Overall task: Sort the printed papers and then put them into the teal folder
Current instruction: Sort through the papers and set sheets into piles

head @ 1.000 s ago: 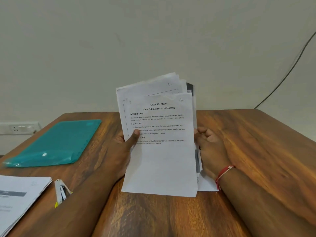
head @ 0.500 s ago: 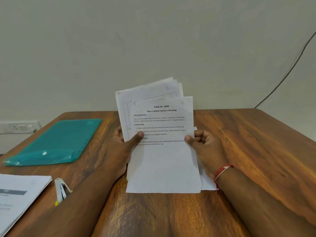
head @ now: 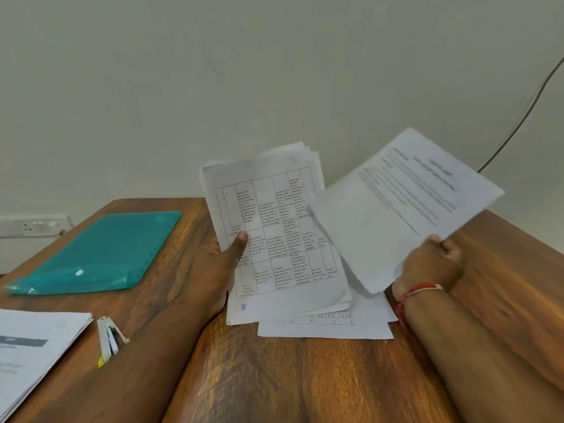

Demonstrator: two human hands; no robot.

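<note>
My left hand (head: 219, 264) grips an upright stack of printed papers (head: 274, 233), thumb on the front sheet, which bears a table and a handwritten 2. My right hand (head: 433, 264) pinches a single printed sheet (head: 403, 203) by its lower edge; the sheet is blurred and tilted out to the right, apart from the stack. Another sheet (head: 329, 326) lies flat on the table beneath both. The teal folder (head: 100, 251) lies shut and flat at the left of the wooden table (head: 274, 377).
A second pile of printed papers (head: 30, 349) sits at the table's near left corner, with a small stapler (head: 108, 338) beside it. A wall socket (head: 30, 225) is at the far left, and a black cable (head: 525, 114) runs down the wall at the right.
My right hand has pulled the front sheet, marked 4, off the stack and swung it right. The table sheet marked 2 now faces me in my left hand.
</note>
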